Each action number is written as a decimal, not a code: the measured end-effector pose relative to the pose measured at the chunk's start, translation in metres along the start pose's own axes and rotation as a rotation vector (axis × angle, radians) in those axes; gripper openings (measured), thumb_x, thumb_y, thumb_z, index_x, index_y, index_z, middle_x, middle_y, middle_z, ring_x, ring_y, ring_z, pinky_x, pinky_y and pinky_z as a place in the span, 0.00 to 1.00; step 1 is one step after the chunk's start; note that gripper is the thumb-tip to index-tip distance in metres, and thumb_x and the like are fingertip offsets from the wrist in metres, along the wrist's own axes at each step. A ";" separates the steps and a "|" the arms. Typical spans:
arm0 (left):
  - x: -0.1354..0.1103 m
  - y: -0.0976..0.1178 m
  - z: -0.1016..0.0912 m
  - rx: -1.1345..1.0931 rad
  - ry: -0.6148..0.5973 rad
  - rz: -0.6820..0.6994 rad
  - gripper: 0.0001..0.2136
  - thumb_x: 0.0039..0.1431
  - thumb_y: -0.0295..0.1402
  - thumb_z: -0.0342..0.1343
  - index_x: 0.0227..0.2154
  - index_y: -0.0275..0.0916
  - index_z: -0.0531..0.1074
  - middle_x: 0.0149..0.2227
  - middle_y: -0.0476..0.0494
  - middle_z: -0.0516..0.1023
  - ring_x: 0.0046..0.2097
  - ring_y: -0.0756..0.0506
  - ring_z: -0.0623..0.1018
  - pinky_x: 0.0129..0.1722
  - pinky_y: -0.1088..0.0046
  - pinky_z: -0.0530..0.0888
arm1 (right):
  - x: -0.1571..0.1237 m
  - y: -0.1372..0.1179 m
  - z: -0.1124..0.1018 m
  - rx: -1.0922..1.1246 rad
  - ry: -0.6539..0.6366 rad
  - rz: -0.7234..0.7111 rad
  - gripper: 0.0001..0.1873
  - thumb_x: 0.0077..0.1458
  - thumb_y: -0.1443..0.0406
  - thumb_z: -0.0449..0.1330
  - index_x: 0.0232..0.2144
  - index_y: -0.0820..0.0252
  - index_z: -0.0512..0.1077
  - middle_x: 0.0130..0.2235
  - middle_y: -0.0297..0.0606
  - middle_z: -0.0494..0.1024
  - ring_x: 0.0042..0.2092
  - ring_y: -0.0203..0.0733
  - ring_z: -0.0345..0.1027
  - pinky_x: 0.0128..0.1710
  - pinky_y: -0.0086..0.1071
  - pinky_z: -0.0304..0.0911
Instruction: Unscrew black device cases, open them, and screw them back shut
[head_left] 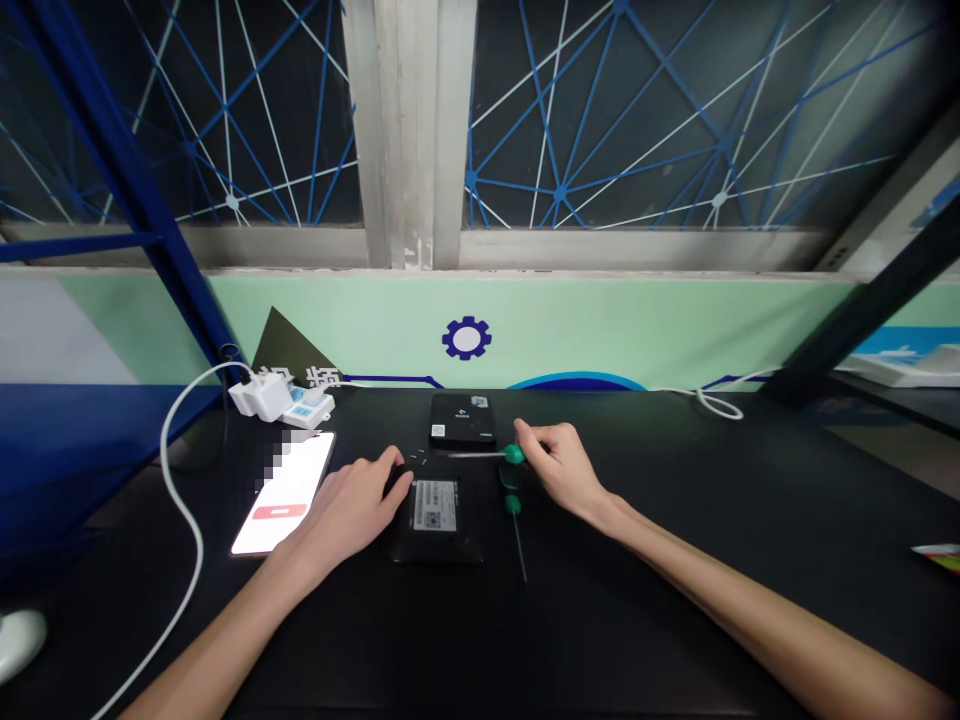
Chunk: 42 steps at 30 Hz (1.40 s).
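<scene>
A flat black device case [469,540] with a white printed label lies on the table in front of me. My left hand [367,495] is at its upper left corner, thumb and index finger closed on the edge. In my right hand [562,465] is a green-handled screwdriver [513,455], its thin shaft pointing left above the case's far side. A second green screwdriver [513,505] lies just right of the case with its shaft towards me. Several tiny screws [418,457] are scattered beyond the case, left of the held screwdriver's tip.
A black box [461,420] with small stickers stands behind the screws. On the left lie a lit phone [281,500], a white power strip with plugs [304,408] and a long white cable [196,540]. A white mouse [21,640] sits at the left edge.
</scene>
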<state>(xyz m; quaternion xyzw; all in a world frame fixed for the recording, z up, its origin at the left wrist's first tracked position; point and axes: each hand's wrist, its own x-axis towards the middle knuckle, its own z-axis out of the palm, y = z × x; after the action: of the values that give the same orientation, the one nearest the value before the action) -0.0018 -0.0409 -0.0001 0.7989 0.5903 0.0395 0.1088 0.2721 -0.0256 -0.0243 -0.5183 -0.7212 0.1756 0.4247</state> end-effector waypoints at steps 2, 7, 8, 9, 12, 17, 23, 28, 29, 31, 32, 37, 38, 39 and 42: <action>0.000 -0.001 0.001 -0.002 0.003 0.002 0.19 0.69 0.46 0.36 0.49 0.43 0.67 0.31 0.43 0.78 0.35 0.38 0.80 0.29 0.69 0.66 | 0.001 -0.002 0.001 -0.026 0.019 0.021 0.30 0.66 0.49 0.46 0.16 0.55 0.46 0.20 0.27 0.45 0.25 0.33 0.38 0.26 0.32 0.40; 0.000 0.000 0.000 -0.016 -0.008 -0.002 0.19 0.69 0.46 0.36 0.49 0.43 0.67 0.31 0.43 0.78 0.33 0.39 0.79 0.28 0.69 0.65 | 0.002 -0.010 -0.004 -0.111 -0.040 -0.007 0.16 0.64 0.57 0.49 0.25 0.56 0.60 0.23 0.27 0.62 0.24 0.34 0.50 0.27 0.29 0.49; 0.000 0.000 0.000 -0.014 -0.006 -0.002 0.19 0.69 0.46 0.36 0.48 0.43 0.67 0.31 0.43 0.78 0.33 0.39 0.79 0.28 0.69 0.65 | 0.002 -0.011 -0.005 -0.116 -0.062 -0.030 0.13 0.64 0.58 0.50 0.28 0.56 0.62 0.23 0.28 0.65 0.23 0.34 0.52 0.27 0.29 0.50; 0.000 0.000 -0.001 -0.012 -0.006 -0.002 0.19 0.69 0.46 0.35 0.48 0.43 0.67 0.31 0.44 0.78 0.33 0.39 0.79 0.28 0.69 0.65 | 0.001 -0.011 -0.006 -0.123 -0.081 -0.052 0.10 0.64 0.59 0.50 0.31 0.56 0.63 0.23 0.28 0.66 0.23 0.34 0.53 0.27 0.29 0.51; -0.001 0.002 -0.002 -0.013 -0.012 -0.006 0.19 0.69 0.46 0.35 0.48 0.43 0.67 0.30 0.44 0.78 0.33 0.38 0.79 0.29 0.68 0.66 | 0.000 -0.011 -0.008 -0.174 -0.112 -0.125 0.10 0.64 0.58 0.51 0.33 0.56 0.64 0.22 0.27 0.65 0.21 0.34 0.53 0.26 0.29 0.50; -0.001 0.002 -0.002 -0.001 -0.026 -0.020 0.19 0.69 0.45 0.34 0.48 0.44 0.66 0.30 0.43 0.77 0.37 0.36 0.80 0.30 0.68 0.66 | 0.000 -0.003 -0.006 -0.333 -0.116 -0.161 0.13 0.65 0.56 0.52 0.30 0.55 0.66 0.16 0.23 0.56 0.18 0.35 0.49 0.25 0.29 0.47; 0.001 -0.001 0.000 0.020 0.002 -0.044 0.15 0.70 0.41 0.33 0.44 0.43 0.64 0.29 0.44 0.76 0.32 0.38 0.78 0.28 0.68 0.63 | -0.002 0.000 0.001 -0.420 -0.117 -0.128 0.17 0.64 0.52 0.53 0.29 0.55 0.68 0.14 0.25 0.56 0.17 0.36 0.51 0.25 0.29 0.46; 0.002 -0.001 -0.001 0.051 -0.020 -0.080 0.13 0.70 0.38 0.34 0.40 0.42 0.63 0.30 0.44 0.76 0.34 0.39 0.79 0.28 0.69 0.62 | -0.002 -0.002 0.007 -0.469 -0.138 -0.139 0.18 0.65 0.52 0.51 0.29 0.55 0.69 0.15 0.27 0.60 0.18 0.37 0.55 0.25 0.29 0.47; 0.002 0.000 -0.002 0.068 -0.026 -0.086 0.13 0.70 0.38 0.34 0.39 0.42 0.63 0.31 0.43 0.77 0.34 0.39 0.79 0.28 0.69 0.62 | -0.002 -0.002 0.008 -0.477 -0.139 -0.141 0.18 0.65 0.52 0.51 0.29 0.55 0.70 0.15 0.27 0.60 0.18 0.37 0.55 0.25 0.29 0.47; 0.001 0.000 -0.002 0.096 -0.037 -0.089 0.14 0.70 0.37 0.34 0.38 0.42 0.64 0.32 0.42 0.77 0.36 0.39 0.79 0.29 0.69 0.63 | -0.001 -0.003 0.009 -0.485 -0.141 -0.143 0.18 0.65 0.52 0.51 0.29 0.55 0.70 0.15 0.27 0.61 0.18 0.37 0.56 0.25 0.29 0.47; 0.001 0.000 -0.002 0.105 -0.041 -0.086 0.14 0.70 0.37 0.34 0.37 0.41 0.65 0.32 0.41 0.77 0.36 0.38 0.79 0.29 0.69 0.63 | -0.001 -0.003 0.009 -0.485 -0.143 -0.145 0.18 0.65 0.52 0.51 0.29 0.55 0.70 0.15 0.27 0.60 0.18 0.38 0.56 0.25 0.29 0.47; 0.001 -0.001 -0.002 0.082 -0.033 -0.064 0.18 0.70 0.38 0.34 0.34 0.41 0.68 0.34 0.40 0.79 0.39 0.37 0.80 0.32 0.66 0.67 | -0.001 -0.001 0.009 -0.440 -0.136 -0.156 0.18 0.64 0.52 0.52 0.28 0.55 0.69 0.15 0.26 0.57 0.17 0.37 0.52 0.25 0.29 0.47; 0.001 -0.002 -0.001 0.071 -0.032 -0.059 0.19 0.70 0.39 0.34 0.33 0.41 0.68 0.34 0.40 0.79 0.39 0.36 0.80 0.32 0.66 0.67 | -0.001 -0.001 0.009 -0.428 -0.130 -0.156 0.18 0.64 0.52 0.52 0.28 0.55 0.69 0.15 0.26 0.56 0.17 0.36 0.51 0.25 0.30 0.47; 0.001 -0.003 -0.001 0.059 -0.030 -0.055 0.19 0.70 0.39 0.34 0.33 0.41 0.69 0.35 0.39 0.79 0.39 0.36 0.80 0.32 0.66 0.68 | -0.001 -0.001 0.008 -0.416 -0.124 -0.156 0.18 0.64 0.52 0.52 0.28 0.55 0.68 0.15 0.26 0.56 0.17 0.36 0.50 0.25 0.30 0.47; 0.002 -0.006 0.002 0.024 -0.021 -0.048 0.20 0.70 0.39 0.35 0.34 0.40 0.71 0.36 0.39 0.80 0.40 0.36 0.80 0.33 0.65 0.68 | -0.001 -0.003 0.005 -0.368 -0.112 -0.145 0.18 0.64 0.52 0.52 0.27 0.55 0.68 0.14 0.24 0.54 0.17 0.35 0.47 0.24 0.30 0.47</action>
<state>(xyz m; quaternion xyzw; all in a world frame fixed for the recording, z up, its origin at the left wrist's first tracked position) -0.0063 -0.0375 -0.0034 0.7860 0.6087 0.0212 0.1063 0.2665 -0.0265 -0.0257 -0.5234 -0.7990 0.0382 0.2936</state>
